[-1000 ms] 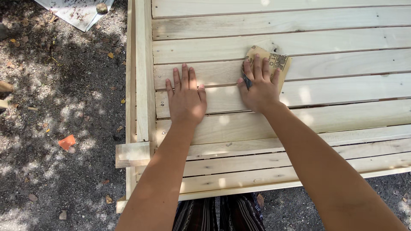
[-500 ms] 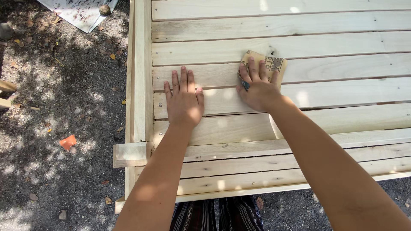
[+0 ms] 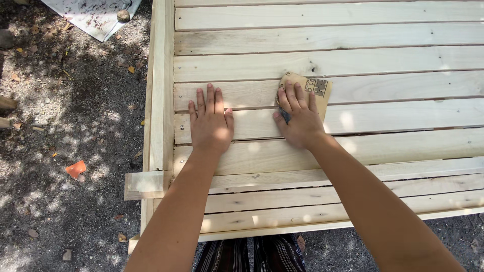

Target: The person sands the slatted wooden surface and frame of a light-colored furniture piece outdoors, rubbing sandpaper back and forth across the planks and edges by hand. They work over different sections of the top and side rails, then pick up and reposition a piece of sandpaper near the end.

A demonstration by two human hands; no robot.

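The left hand (image 3: 210, 126) lies flat, fingers spread, on a pale slatted wooden panel (image 3: 353, 60). The right hand (image 3: 298, 118) presses a sheet of sandpaper (image 3: 316, 88) flat against a slat just beside it.

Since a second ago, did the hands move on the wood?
The right hand slid the sandpaper a little leftward along the plank, nearer the left hand. The left hand stayed flat on the slatted wooden panel, fingers spread. Nothing was picked up or let go.
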